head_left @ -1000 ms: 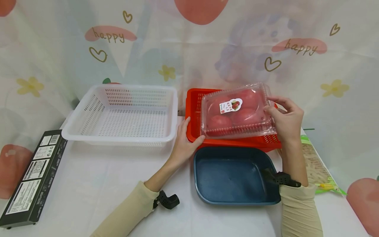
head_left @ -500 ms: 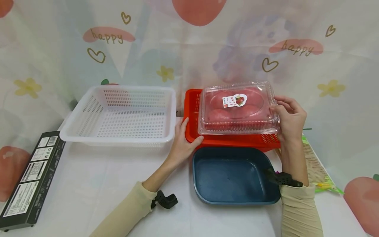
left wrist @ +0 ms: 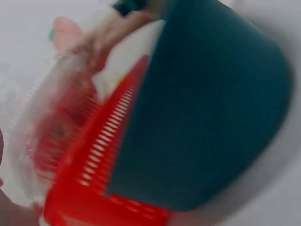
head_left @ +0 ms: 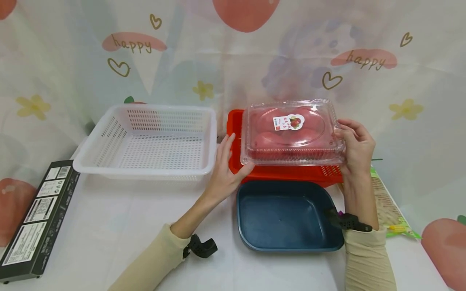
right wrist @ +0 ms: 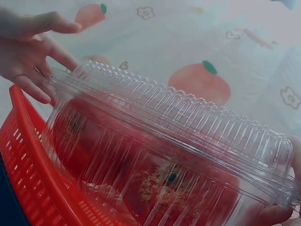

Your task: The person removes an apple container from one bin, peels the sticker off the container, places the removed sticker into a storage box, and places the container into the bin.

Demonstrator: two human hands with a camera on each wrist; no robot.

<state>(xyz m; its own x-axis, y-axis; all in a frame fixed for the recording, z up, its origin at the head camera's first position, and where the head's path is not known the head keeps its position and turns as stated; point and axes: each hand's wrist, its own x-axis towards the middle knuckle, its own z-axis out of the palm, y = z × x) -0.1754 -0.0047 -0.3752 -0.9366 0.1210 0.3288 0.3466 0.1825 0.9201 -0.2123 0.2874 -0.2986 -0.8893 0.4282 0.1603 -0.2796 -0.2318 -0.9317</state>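
A clear plastic clamshell box (head_left: 307, 139) holds several round red fruits (right wrist: 155, 193) and bears a white label (head_left: 289, 122). It sits tilted over the red basket (head_left: 262, 173), its lower part inside the basket walls in the right wrist view. My right hand (head_left: 358, 149) grips the box's right end, thumb on the near side. At the box's left end, my left hand (head_left: 223, 180) has its fingers spread and straight, with the thumb tip by the near left corner. The left wrist view is blurred, with the box and basket seen from the side.
A white perforated basket (head_left: 147, 169) stands on the left. Right in front of the red basket is a dark blue basin (head_left: 285, 222). A long black box (head_left: 40, 218) lies at the far left, and a plastic packet (head_left: 391, 202) lies behind my right forearm.
The clamshell box has levelled out and shifted slightly left, turned by my right hand. My left hand has come off the red basket's rim and moved up to the box's left end.
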